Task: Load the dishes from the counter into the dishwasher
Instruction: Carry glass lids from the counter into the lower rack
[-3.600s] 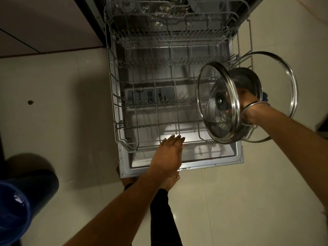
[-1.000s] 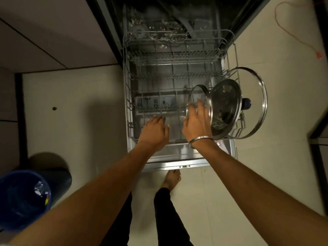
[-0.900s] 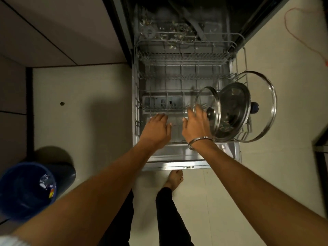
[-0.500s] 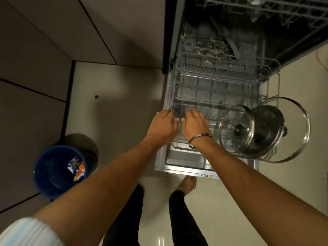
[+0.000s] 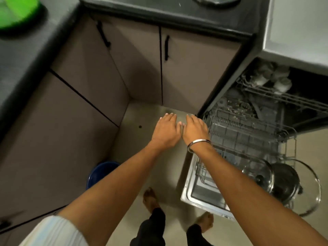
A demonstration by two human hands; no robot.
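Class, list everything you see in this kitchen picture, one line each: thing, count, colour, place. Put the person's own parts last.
Lids: three, glass with steel rims, upright in the lower rack's near right corner.
Lower rack: one, grey wire, pulled out over the dishwasher door.
Upper rack: one, grey wire, holding pale cups, blurred.
Dishwasher door: one, steel, folded down.
Counter: one, dark, along the top and left.
Green thing: one, on the counter at top left, blurred.
Cupboard doors: brown, black handles, under the counter.
Bucket: one, blue, on the floor under the left arm.
Bangle: one, silver, right wrist.
Feet: two, bare, on the floor.
Left hand: open, empty.
Right hand: open, empty.
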